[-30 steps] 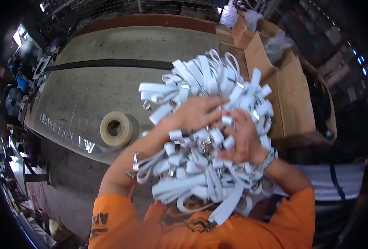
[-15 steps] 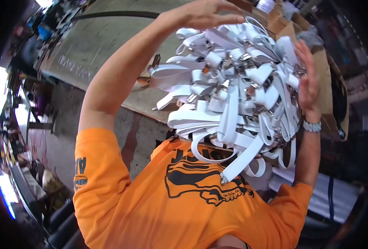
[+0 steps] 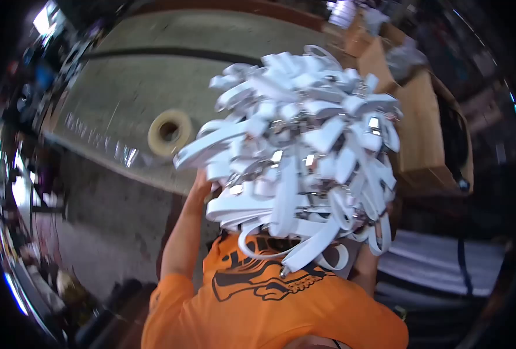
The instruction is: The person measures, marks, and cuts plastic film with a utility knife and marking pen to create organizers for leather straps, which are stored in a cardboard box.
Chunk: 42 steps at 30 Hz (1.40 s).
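A big bundle of white straps with metal clips [image 3: 298, 157] fills the middle of the view, raised in front of my chest. My left hand [image 3: 202, 179] presses against the bundle's lower left side from underneath, with only part of the hand showing. My right forearm [image 3: 365, 264] rises into the bundle's lower right side, and the right hand itself is hidden behind the straps. Loose strap loops hang down over my orange shirt [image 3: 269, 314].
A grey worktable [image 3: 124, 75] lies ahead with a roll of tan tape [image 3: 169, 132] near its front edge. Open cardboard boxes [image 3: 426, 134] stand to the right. Dark clutter lines the far left side.
My hands have gone from the top and sides of the bundle to underneath it. The bundle has dropped lower and nearer to the table, and the tape roll shows again.
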Motion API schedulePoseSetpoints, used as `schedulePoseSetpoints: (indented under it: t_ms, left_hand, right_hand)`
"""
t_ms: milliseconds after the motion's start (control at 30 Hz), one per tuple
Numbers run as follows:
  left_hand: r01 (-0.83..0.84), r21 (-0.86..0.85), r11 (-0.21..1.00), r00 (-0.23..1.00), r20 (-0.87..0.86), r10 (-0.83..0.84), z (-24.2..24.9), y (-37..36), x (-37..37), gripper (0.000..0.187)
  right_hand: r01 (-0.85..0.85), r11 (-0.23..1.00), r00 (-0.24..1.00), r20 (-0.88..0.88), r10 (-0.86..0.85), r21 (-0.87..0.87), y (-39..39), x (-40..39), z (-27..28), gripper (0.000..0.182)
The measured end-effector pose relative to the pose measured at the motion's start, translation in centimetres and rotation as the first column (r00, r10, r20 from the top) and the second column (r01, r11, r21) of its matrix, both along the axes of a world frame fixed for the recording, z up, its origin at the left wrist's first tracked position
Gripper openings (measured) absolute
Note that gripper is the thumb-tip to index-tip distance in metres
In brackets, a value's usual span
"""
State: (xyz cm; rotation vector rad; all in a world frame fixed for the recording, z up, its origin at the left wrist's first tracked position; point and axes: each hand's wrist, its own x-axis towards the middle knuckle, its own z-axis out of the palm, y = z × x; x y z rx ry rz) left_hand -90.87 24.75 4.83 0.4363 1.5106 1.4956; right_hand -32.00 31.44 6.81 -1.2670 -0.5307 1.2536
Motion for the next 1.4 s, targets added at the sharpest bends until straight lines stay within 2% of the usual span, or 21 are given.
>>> schedulePoseSetpoints:
  t_ms: [33, 100, 267, 533, 767, 933, 1067, 1267, 1400]
  left_hand:
    - [-0.007, -0.018, 1.000, 1.000, -0.004, 0.007, -0.3, 0.2, 0.2, 0.030]
    - [-0.018, -0.042, 0.999, 1.000, -0.021, 0.018, -0.6, 0.1, -0.3, 0.030]
    - [-0.083, -0.096, 0.992, 0.992, -0.102, 0.073, 0.0, -1.0, -0.2, 0.031]
    - [-0.225, -0.177, 0.958, 0.968, -0.155, 0.198, 0.6, -6.3, 1.4, 0.033]
    - [-0.347, -0.257, 0.902, 0.936, -0.162, 0.313, 0.1, -10.0, 1.8, 0.034]
    - [-0.336, -0.275, 0.901, 0.930, -0.248, 0.271, 2.7, -6.6, 0.6, 0.036]
    - [-0.261, -0.205, 0.943, 0.909, -0.380, 0.169, 8.4, 0.2, -1.0, 0.037]
    - [-0.058, -0.148, 0.987, 0.823, -0.567, -0.036, 17.5, 10.5, -1.2, 0.038]
    - [0.084, -0.191, 0.978, 0.766, -0.616, -0.186, 20.6, 18.4, -0.5, 0.039]
  right_hand:
    - [-0.061, 0.992, 0.997, -0.061, 0.054, -0.114, -0.4, -1.2, -2.3, 0.054]
    - [-0.159, 0.963, 0.979, -0.159, 0.126, -0.218, -0.5, -4.2, -5.1, 0.054]
    - [-0.269, 0.934, 0.947, -0.243, 0.211, -0.235, -0.2, -8.7, -6.8, 0.053]
    - [-0.277, 0.932, 0.946, -0.238, 0.222, -0.232, -1.9, -9.8, -7.2, 0.051]
    - [-0.222, 0.947, 0.973, -0.118, 0.199, -0.232, -2.0, -10.6, -4.7, 0.049]
    - [-0.219, 0.967, 0.975, -0.014, 0.220, -0.132, 4.2, -11.8, 0.2, 0.048]
    - [-0.259, 0.966, 0.960, 0.100, 0.260, -0.021, 12.1, -13.2, 4.4, 0.047]
    - [-0.257, 0.964, 0.934, 0.274, 0.230, 0.066, 27.7, -14.3, 7.4, 0.046]
    - [-0.210, 0.977, 0.912, 0.365, 0.186, 0.027, 37.0, -12.4, 7.2, 0.045]
